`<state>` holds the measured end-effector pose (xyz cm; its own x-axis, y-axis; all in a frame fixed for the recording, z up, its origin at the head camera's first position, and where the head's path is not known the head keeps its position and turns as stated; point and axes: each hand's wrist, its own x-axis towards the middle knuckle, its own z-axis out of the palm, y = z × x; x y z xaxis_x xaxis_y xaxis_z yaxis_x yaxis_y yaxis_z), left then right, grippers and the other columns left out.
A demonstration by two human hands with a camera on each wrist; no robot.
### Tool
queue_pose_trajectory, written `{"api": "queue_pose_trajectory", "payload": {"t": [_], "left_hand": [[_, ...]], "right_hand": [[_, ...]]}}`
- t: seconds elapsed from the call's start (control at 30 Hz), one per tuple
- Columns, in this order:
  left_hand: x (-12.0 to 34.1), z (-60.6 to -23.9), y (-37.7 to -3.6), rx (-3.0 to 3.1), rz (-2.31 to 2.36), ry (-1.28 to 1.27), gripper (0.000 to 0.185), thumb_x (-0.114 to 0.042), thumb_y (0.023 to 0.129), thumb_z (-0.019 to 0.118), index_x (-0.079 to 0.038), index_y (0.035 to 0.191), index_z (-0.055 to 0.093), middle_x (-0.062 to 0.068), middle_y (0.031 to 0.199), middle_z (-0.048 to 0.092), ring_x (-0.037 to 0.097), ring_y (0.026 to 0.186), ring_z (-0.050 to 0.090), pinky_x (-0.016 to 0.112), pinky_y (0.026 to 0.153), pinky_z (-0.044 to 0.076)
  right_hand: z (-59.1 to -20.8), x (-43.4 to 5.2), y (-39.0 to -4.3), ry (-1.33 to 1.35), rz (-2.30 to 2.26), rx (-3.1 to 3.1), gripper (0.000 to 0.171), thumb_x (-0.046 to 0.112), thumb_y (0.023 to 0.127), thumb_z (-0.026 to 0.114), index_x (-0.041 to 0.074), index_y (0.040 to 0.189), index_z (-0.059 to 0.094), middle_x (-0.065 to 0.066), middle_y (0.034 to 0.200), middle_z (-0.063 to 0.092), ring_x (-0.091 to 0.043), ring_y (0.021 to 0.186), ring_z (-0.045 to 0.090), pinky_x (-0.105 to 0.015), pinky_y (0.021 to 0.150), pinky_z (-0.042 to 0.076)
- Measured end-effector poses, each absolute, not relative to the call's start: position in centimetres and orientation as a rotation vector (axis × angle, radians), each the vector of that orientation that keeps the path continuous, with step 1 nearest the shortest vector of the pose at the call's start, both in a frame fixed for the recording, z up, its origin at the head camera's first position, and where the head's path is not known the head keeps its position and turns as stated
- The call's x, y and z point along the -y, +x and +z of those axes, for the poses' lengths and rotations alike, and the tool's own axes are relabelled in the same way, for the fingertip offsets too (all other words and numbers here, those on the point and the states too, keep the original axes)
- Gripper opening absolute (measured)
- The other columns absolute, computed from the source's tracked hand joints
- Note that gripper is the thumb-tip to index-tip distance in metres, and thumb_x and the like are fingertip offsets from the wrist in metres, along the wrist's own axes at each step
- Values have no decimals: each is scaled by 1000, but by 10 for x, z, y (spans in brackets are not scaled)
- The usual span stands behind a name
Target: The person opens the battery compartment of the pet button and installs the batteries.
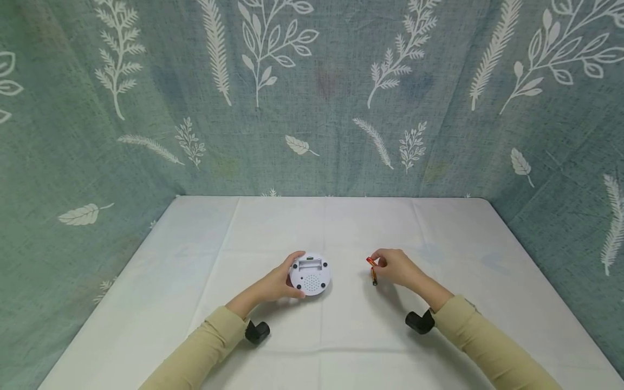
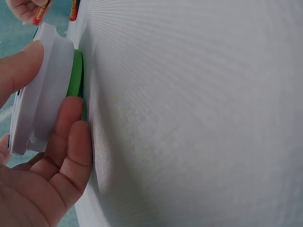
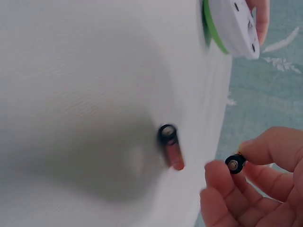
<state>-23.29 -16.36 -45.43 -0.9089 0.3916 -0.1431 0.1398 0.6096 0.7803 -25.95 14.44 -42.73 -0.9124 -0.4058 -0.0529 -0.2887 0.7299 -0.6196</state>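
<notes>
A round white device (image 1: pixel 312 276) lies upside down on the white tablecloth (image 1: pixel 312 227), its speaker holes, black feet and open battery slot facing up. My left hand (image 1: pixel 291 277) grips its left edge, thumb on the far side and fingers on the near side. The left wrist view shows a green rim (image 2: pixel 75 75) under the white body (image 2: pixel 45 94). My right hand (image 1: pixel 377 263) pinches a red battery (image 1: pixel 371 261) just above the cloth, to the right of the device. A second red battery (image 1: pixel 374 278) lies on the cloth beside it, also seen in the right wrist view (image 3: pixel 171 147).
The table is bounded by a teal leaf-print cloth backdrop (image 1: pixel 312 97) behind and on both sides. Bare tablecloth stretches beyond the device to the back edge. A black wrist camera mount (image 1: pixel 419 322) sits on each forearm.
</notes>
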Motion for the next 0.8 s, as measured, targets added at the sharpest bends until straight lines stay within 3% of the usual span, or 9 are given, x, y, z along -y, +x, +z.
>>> {"api": "queue_pose_trajectory", "payload": {"t": [0.13,0.8], "left_hand": [[164,-454,-235,-2529,1190,427,100,-17,69,80,-18,146,16,16,131,42,18,89,46,35,81,38],[164,-455,-236,-2516,1194,421,99,-16,69,80,-21,145,17,14,130,44,17,89,47,36,82,39]], "right_hand": [[-422,-134,-260,-638,-961,-2736,20,2,84,59,-1,104,62,-1,71,54,-12,58,43,-26,53,37],[-415,-66,-261,-827,-914,-2808,13,2,82,61,1,91,68,-1,73,51,-12,64,43,-21,54,37]]}}
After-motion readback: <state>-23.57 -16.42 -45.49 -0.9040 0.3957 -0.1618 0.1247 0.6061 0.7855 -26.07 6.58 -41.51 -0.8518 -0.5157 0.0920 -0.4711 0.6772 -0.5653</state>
